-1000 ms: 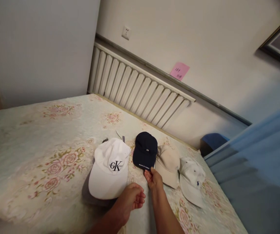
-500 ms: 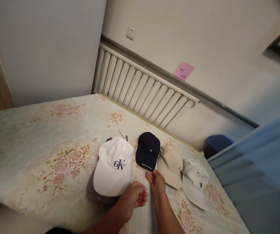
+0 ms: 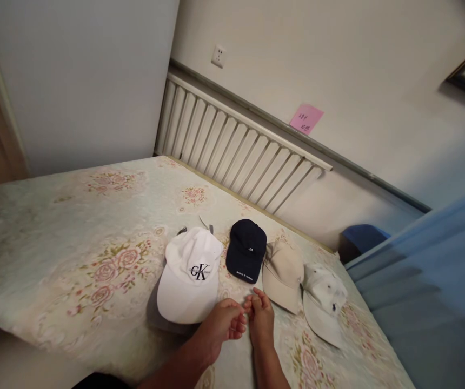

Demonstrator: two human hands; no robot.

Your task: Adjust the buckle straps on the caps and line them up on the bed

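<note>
My left hand is near the front of the white cap with black "CK"-style lettering. Its fingers are curled in, and nothing shows in them. Beside it, my right hand has its fingers loosely bent and somewhat apart, with no object visible in it. The fingertips of both hands meet or nearly meet. Just beyond them lies a navy cap, its brim towards me, apart from my fingers. A beige cap and an off-white cap with a small dark logo follow to the right.
A dark grey brim shows under the white cap. All the caps lie on a floral bed cover. Behind stands a white radiator, with a pink note above it. A blue curtain hangs at the right.
My right hand has drawn back from the navy cap's brim towards me and closer to my left hand. My left hand and the caps are nearly where they were.
</note>
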